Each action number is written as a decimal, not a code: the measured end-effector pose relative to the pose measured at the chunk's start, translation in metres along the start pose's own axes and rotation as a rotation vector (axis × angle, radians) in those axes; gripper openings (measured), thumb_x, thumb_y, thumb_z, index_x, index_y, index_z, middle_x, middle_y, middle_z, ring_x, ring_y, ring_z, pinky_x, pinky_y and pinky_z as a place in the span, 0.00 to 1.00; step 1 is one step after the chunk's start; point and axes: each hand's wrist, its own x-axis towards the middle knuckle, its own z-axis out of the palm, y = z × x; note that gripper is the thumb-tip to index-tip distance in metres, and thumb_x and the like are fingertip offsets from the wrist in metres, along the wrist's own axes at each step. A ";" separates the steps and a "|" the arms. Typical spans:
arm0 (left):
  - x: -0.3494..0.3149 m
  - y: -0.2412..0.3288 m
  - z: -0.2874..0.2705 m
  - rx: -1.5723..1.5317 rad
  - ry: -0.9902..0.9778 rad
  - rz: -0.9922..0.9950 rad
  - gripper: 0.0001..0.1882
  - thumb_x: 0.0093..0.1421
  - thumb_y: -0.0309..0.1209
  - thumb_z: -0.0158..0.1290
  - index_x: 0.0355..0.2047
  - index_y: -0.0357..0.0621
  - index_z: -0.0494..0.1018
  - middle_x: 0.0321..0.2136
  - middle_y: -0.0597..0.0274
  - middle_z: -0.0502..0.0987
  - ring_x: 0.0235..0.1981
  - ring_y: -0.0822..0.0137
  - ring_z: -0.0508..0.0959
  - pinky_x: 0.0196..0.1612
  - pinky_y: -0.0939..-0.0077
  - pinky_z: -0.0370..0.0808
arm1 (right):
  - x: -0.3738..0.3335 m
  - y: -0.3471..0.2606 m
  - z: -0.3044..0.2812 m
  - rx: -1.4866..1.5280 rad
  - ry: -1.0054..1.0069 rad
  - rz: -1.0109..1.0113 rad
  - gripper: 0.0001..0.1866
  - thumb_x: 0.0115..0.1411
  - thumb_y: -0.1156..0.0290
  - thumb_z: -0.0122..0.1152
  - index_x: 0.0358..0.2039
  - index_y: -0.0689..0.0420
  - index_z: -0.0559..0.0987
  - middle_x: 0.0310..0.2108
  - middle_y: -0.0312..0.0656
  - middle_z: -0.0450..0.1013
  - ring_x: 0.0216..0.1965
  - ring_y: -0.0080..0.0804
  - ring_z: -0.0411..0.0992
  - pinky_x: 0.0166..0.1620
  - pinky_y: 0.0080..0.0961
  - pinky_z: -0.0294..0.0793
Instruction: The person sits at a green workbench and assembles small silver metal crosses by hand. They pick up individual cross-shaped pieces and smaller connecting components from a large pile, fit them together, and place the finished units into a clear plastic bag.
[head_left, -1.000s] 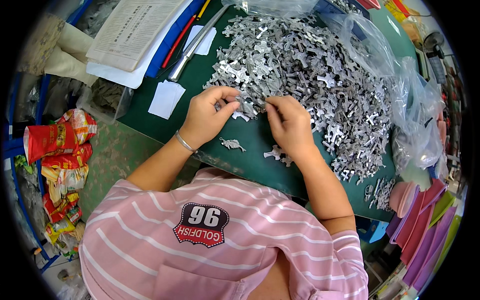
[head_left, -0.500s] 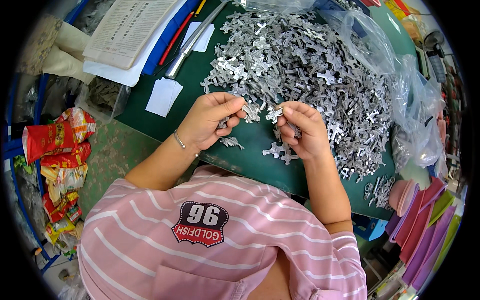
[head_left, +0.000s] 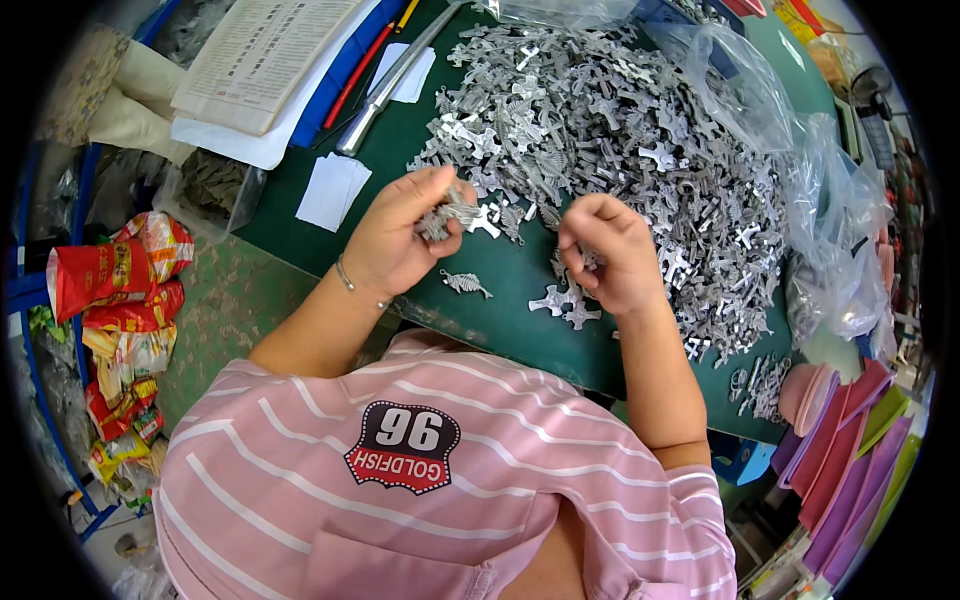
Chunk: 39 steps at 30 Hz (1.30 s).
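Observation:
My left hand (head_left: 398,232) is closed around several small silver-grey metal pieces (head_left: 447,213), which stick out between thumb and fingers. Just beyond it, loose metal charms (head_left: 509,218) lie at the near edge of a large heap of cross- and fish-shaped charms (head_left: 600,110). My right hand (head_left: 612,250) hovers at the heap's near side with its fingers curled; a bit of grey metal shows under them, its shape mostly hidden. Between the hands and my body, a fish-shaped charm (head_left: 466,284) and some cross-shaped charms (head_left: 566,305) rest on the green tabletop (head_left: 500,325).
White paper slips (head_left: 333,188), a long metal tool (head_left: 395,85) and a red pencil (head_left: 358,75) lie at the far left, near a printed sheet (head_left: 262,65). Clear plastic bags (head_left: 835,220) border the heap on the right. A smaller pile of metal parts (head_left: 766,387) sits at the near right.
My hands have moved apart. The charm pinched in my left fingertips is now gathered in that hand with others, and the cross-shaped charm no longer shows at my right fingertips.

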 end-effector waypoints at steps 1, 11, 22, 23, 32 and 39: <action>0.000 0.002 -0.002 -0.037 0.001 0.030 0.13 0.64 0.37 0.41 0.30 0.42 0.68 0.32 0.58 0.71 0.28 0.75 0.71 0.19 0.86 0.65 | 0.002 0.001 0.009 -0.326 0.069 -0.028 0.05 0.55 0.72 0.55 0.29 0.60 0.75 0.24 0.42 0.72 0.24 0.28 0.70 0.20 0.20 0.68; -0.001 0.017 0.002 0.622 0.143 0.141 0.04 0.56 0.27 0.53 0.32 0.42 0.72 0.26 0.66 0.70 0.26 0.81 0.68 0.18 0.91 0.61 | 0.011 0.015 0.033 -1.352 -0.073 -0.290 0.07 0.48 0.69 0.62 0.25 0.59 0.76 0.26 0.45 0.72 0.29 0.45 0.72 0.33 0.37 0.71; 0.015 -0.017 0.015 1.798 -0.091 0.504 0.15 0.43 0.25 0.60 0.34 0.41 0.74 0.29 0.59 0.70 0.28 0.59 0.73 0.31 0.70 0.71 | 0.015 0.014 0.019 -1.683 0.070 -0.624 0.11 0.44 0.77 0.56 0.30 0.53 0.78 0.22 0.40 0.68 0.27 0.38 0.73 0.27 0.32 0.72; 0.016 -0.017 0.016 1.782 -0.094 0.530 0.15 0.43 0.25 0.60 0.34 0.41 0.74 0.28 0.59 0.70 0.28 0.59 0.73 0.31 0.70 0.71 | 0.018 0.013 0.016 -1.702 0.059 -0.648 0.11 0.43 0.77 0.56 0.30 0.53 0.78 0.22 0.40 0.69 0.27 0.38 0.72 0.27 0.32 0.72; 0.013 -0.012 0.012 1.666 -0.097 0.458 0.13 0.43 0.23 0.60 0.31 0.39 0.73 0.27 0.59 0.71 0.28 0.62 0.74 0.30 0.74 0.71 | 0.005 0.014 -0.002 -0.672 0.093 -0.378 0.04 0.53 0.78 0.59 0.30 0.58 0.76 0.24 0.36 0.69 0.22 0.22 0.66 0.24 0.16 0.66; 0.016 -0.018 0.017 1.170 0.033 0.358 0.07 0.51 0.23 0.56 0.31 0.38 0.72 0.27 0.63 0.76 0.22 0.77 0.71 0.24 0.83 0.68 | -0.010 0.013 -0.013 0.114 0.084 0.025 0.05 0.56 0.74 0.58 0.33 0.60 0.74 0.25 0.36 0.72 0.17 0.19 0.63 0.15 0.13 0.53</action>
